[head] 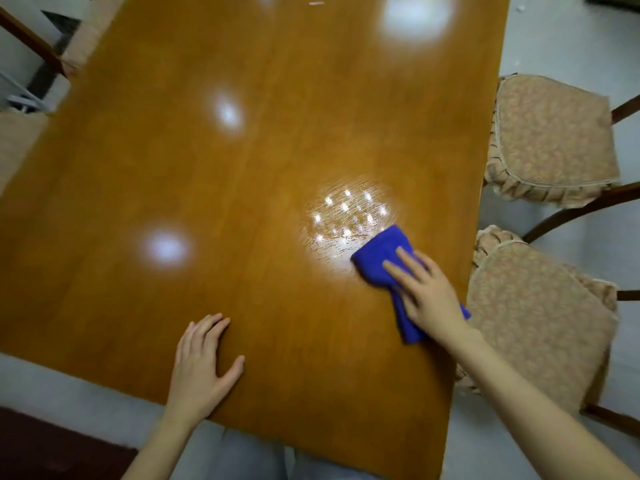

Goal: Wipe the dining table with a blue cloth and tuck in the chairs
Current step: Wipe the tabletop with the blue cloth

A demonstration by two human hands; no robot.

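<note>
A glossy brown wooden dining table (214,174) fills most of the view. A folded blue cloth (382,252) lies on its right side, near the right edge. My right hand (424,292) presses flat on the cloth, fingers spread over it. Just beyond the cloth the wood shows a wet, streaked patch. My left hand (201,368) rests flat on the table by the near edge, holding nothing. Two chairs with beige cushions stand along the right side: a near chair (540,317) partly under the table edge and a farther chair (550,140) pulled out a little.
Another beige-cushioned chair (81,46) with a dark wooden frame stands at the far left corner. A small pale scrap (316,3) lies at the table's far end. Pale floor surrounds the table, and a dark red rug (52,448) lies at the lower left.
</note>
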